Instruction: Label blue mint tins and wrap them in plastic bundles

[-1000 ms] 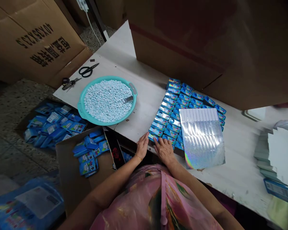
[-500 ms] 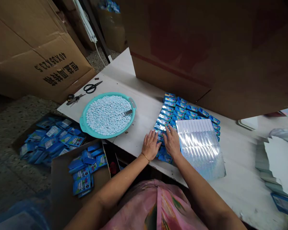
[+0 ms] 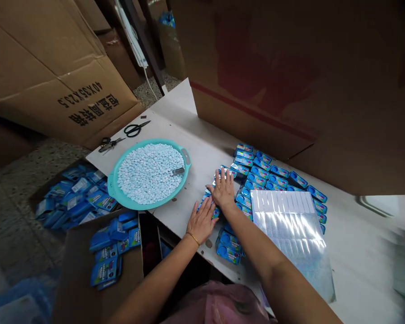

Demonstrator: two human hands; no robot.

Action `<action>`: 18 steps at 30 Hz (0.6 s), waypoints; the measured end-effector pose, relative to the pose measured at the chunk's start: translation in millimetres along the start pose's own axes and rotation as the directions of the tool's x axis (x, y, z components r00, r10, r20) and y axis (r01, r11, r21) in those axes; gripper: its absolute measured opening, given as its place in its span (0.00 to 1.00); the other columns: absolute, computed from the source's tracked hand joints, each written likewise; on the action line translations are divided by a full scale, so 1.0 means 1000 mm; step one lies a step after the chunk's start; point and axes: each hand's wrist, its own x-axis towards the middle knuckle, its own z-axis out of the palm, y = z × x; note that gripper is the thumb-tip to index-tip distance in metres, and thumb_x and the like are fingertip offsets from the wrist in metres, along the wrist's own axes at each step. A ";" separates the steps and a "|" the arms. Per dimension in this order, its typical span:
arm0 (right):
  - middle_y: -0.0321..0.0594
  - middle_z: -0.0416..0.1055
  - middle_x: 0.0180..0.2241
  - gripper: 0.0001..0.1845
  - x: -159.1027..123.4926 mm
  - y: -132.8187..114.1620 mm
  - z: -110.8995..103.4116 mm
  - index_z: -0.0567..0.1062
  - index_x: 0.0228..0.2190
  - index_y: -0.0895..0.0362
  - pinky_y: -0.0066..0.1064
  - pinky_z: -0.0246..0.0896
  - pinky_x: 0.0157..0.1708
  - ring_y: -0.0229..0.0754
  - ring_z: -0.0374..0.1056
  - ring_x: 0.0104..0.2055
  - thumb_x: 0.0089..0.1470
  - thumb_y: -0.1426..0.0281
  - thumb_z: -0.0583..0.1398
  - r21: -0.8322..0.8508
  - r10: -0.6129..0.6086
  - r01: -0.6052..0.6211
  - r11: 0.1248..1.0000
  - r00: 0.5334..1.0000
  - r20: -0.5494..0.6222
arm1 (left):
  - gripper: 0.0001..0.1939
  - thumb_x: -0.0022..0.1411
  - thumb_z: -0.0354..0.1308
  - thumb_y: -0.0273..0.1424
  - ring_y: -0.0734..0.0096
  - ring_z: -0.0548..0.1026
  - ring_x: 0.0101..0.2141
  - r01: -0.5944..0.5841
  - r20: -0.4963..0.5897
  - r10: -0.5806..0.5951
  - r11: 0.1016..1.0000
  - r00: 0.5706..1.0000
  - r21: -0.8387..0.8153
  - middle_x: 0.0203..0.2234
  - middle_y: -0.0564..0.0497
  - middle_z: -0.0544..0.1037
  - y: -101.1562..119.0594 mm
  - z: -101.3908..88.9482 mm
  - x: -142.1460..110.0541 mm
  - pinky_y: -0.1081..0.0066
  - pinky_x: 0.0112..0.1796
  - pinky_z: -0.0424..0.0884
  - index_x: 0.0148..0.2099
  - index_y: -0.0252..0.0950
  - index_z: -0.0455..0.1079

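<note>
Rows of small blue boxes lie side by side on the white table. My left hand lies flat, fingers apart, on the left edge of the rows near the table's front. My right hand presses flat on the boxes just beyond it, fingers spread. A shiny holographic sheet covers the right part of the rows. Neither hand grips anything.
A teal basin full of pale blue tablets, with a small metal scoop, sits left of the boxes. Scissors and keys lie behind it. An open carton of blue packs stands below the table; big cardboard boxes rise behind.
Both hands slid away from the table's front edge and to the left along the rows of boxes. The right hand now lies ahead of the left. The camera moved closer.
</note>
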 end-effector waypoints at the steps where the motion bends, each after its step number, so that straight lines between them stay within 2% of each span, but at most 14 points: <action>1: 0.50 0.36 0.60 0.38 0.007 -0.010 0.002 0.49 0.57 0.64 0.49 0.24 0.56 0.52 0.28 0.62 0.53 0.52 0.47 0.021 0.007 -0.007 1.000 1.000 0.017 | 0.24 0.60 0.41 0.38 0.62 0.51 0.58 0.004 -0.003 -0.004 1.000 1.000 0.013 0.58 0.47 0.53 -0.010 -0.002 0.002 0.56 0.55 0.47 0.58 0.36 0.55; 5: 0.48 0.38 0.60 0.36 0.037 -0.042 0.006 0.48 0.57 0.62 0.45 0.23 0.57 0.49 0.30 0.62 0.54 0.53 0.44 0.103 -0.022 0.017 0.995 0.998 0.054 | 0.24 0.61 0.41 0.36 0.60 0.51 0.57 0.020 -0.036 -0.017 0.997 0.999 0.072 0.58 0.45 0.54 -0.049 -0.006 0.010 0.54 0.55 0.46 0.58 0.34 0.55; 7: 0.46 0.41 0.60 0.34 0.053 -0.038 -0.001 0.49 0.57 0.61 0.44 0.25 0.57 0.47 0.32 0.62 0.55 0.53 0.42 0.127 -0.072 0.067 0.990 0.997 0.032 | 0.25 0.61 0.41 0.36 0.59 0.50 0.58 0.033 -0.068 -0.027 0.995 0.997 0.092 0.58 0.44 0.53 -0.061 -0.007 0.012 0.54 0.55 0.47 0.59 0.33 0.52; 9: 0.45 0.40 0.60 0.33 0.068 -0.013 -0.013 0.47 0.58 0.61 0.44 0.27 0.57 0.47 0.32 0.62 0.56 0.54 0.40 0.112 -0.049 0.054 0.992 0.998 -0.047 | 0.28 0.60 0.42 0.39 0.58 0.49 0.58 0.045 -0.094 -0.036 0.994 0.995 0.098 0.59 0.43 0.50 -0.066 -0.006 0.013 0.54 0.54 0.48 0.60 0.32 0.49; 11: 0.47 0.36 0.61 0.35 0.083 0.024 -0.024 0.45 0.58 0.62 0.48 0.27 0.56 0.50 0.29 0.61 0.55 0.53 0.40 0.063 0.067 -0.058 0.996 0.985 -0.158 | 0.30 0.59 0.42 0.40 0.58 0.48 0.58 0.045 -0.107 -0.035 0.995 0.994 0.094 0.59 0.43 0.50 -0.064 -0.006 0.013 0.55 0.54 0.48 0.61 0.33 0.47; 14: 0.51 0.41 0.59 0.37 0.101 0.072 -0.024 0.50 0.57 0.62 0.53 0.28 0.54 0.55 0.32 0.61 0.53 0.50 0.42 0.010 0.151 -0.152 0.988 0.968 -0.202 | 0.30 0.59 0.43 0.41 0.58 0.49 0.58 0.047 -0.114 -0.036 0.995 0.993 0.092 0.58 0.44 0.52 -0.059 -0.005 0.013 0.54 0.54 0.49 0.61 0.36 0.46; 16: 0.53 0.45 0.58 0.37 0.109 0.084 -0.015 0.53 0.56 0.63 0.54 0.28 0.54 0.56 0.35 0.60 0.53 0.50 0.41 0.009 0.179 -0.182 0.983 0.960 -0.217 | 0.30 0.59 0.43 0.41 0.57 0.49 0.58 0.056 -0.117 -0.045 0.994 0.992 0.094 0.58 0.44 0.52 -0.058 -0.004 0.012 0.54 0.54 0.49 0.61 0.36 0.46; 18: 0.54 0.46 0.58 0.37 0.117 0.082 -0.005 0.54 0.55 0.64 0.54 0.29 0.54 0.56 0.37 0.60 0.54 0.50 0.39 0.029 0.211 -0.211 0.977 0.945 -0.248 | 0.30 0.59 0.43 0.42 0.57 0.48 0.58 0.063 -0.117 -0.051 0.993 0.992 0.098 0.59 0.44 0.52 -0.058 -0.003 0.012 0.54 0.54 0.49 0.61 0.35 0.46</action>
